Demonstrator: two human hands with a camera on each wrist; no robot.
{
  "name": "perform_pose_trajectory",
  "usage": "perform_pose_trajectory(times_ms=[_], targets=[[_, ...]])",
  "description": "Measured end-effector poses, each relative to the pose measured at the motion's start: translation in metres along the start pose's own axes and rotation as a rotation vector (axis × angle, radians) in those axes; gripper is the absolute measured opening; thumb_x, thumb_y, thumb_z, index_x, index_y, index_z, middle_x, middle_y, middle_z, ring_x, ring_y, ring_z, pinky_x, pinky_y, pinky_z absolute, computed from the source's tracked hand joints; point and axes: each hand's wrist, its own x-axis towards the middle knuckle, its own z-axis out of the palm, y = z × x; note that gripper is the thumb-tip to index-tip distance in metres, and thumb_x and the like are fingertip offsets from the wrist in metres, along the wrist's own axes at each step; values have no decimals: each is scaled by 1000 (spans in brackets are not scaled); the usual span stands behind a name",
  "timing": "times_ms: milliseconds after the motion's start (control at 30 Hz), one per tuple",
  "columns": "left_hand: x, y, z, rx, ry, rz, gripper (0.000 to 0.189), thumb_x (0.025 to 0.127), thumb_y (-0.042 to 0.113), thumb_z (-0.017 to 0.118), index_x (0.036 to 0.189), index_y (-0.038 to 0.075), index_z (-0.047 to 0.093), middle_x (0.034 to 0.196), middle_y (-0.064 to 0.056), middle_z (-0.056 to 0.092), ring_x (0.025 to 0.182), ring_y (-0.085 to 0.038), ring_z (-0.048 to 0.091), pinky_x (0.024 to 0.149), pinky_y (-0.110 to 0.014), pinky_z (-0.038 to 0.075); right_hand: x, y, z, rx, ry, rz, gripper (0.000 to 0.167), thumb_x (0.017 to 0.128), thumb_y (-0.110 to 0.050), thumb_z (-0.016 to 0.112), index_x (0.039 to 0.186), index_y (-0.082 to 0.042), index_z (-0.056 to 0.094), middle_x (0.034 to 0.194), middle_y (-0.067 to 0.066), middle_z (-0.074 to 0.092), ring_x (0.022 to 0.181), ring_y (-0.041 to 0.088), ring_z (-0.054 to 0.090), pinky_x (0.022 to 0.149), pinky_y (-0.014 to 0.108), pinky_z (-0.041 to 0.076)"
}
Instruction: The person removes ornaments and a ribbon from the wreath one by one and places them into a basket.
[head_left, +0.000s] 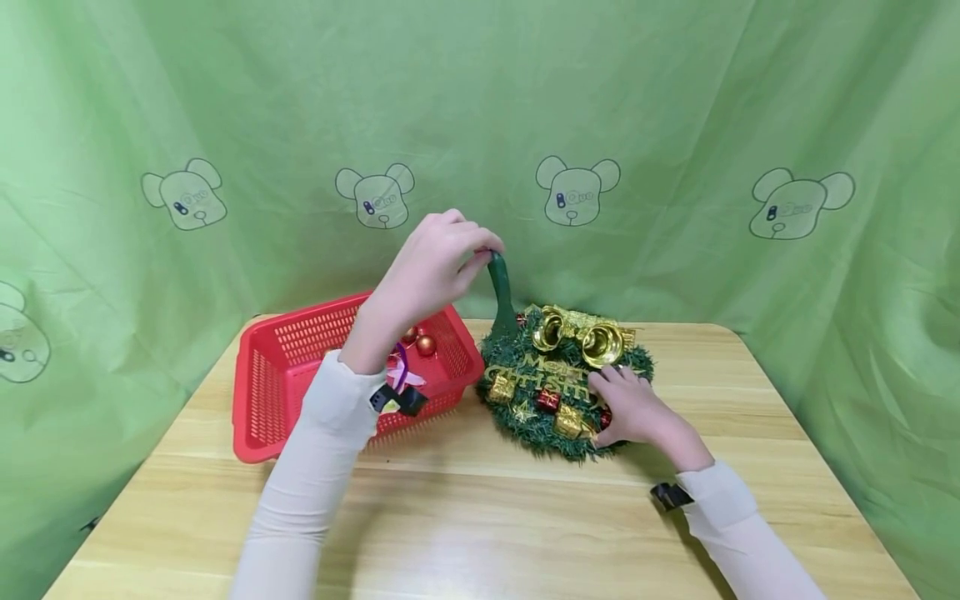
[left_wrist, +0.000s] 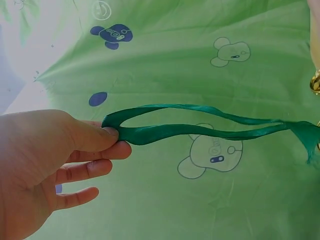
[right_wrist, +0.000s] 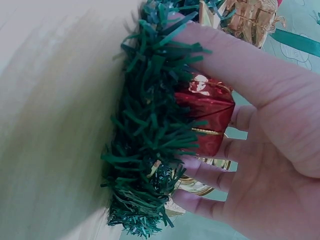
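Observation:
My left hand [head_left: 435, 262] is raised above the wreath's far left edge. Between thumb and forefinger it pinches the end of a green ribbon loop [left_wrist: 160, 134], which stretches taut down to a green Christmas wreath [head_left: 525, 429]. The wreath lies on the table with gold bells [head_left: 602, 343], gold lettering [head_left: 547, 377] and small wrapped gift boxes on it. On its right side, my right hand [head_left: 637, 408] grips the wreath, thumb and fingers spread around a red gift box [right_wrist: 207, 112] and sunk into the tinsel. The tinsel hides the right fingertips.
Left of the wreath stands a red plastic basket [head_left: 258, 417], partly behind my left forearm. Inside are copper-coloured balls [head_left: 426, 345], a purple strip [head_left: 402, 367] and a pink piece [head_left: 411, 380]. A green curtain [head_left: 480, 100] hangs behind the wooden table [head_left: 480, 533].

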Motion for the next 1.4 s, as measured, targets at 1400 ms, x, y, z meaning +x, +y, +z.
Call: perform_pose_trajectory(times_ms=[1400], targets=[[-24,-46,-97,84,-54,-341,19,97,7,65,112,8,77,103,-9,78,90,-26,56,87,-41,40,4,5,2,4,3,-7,71,58,-36,98,108,-10,54,112,11,53,106,39,52,86,62,46]])
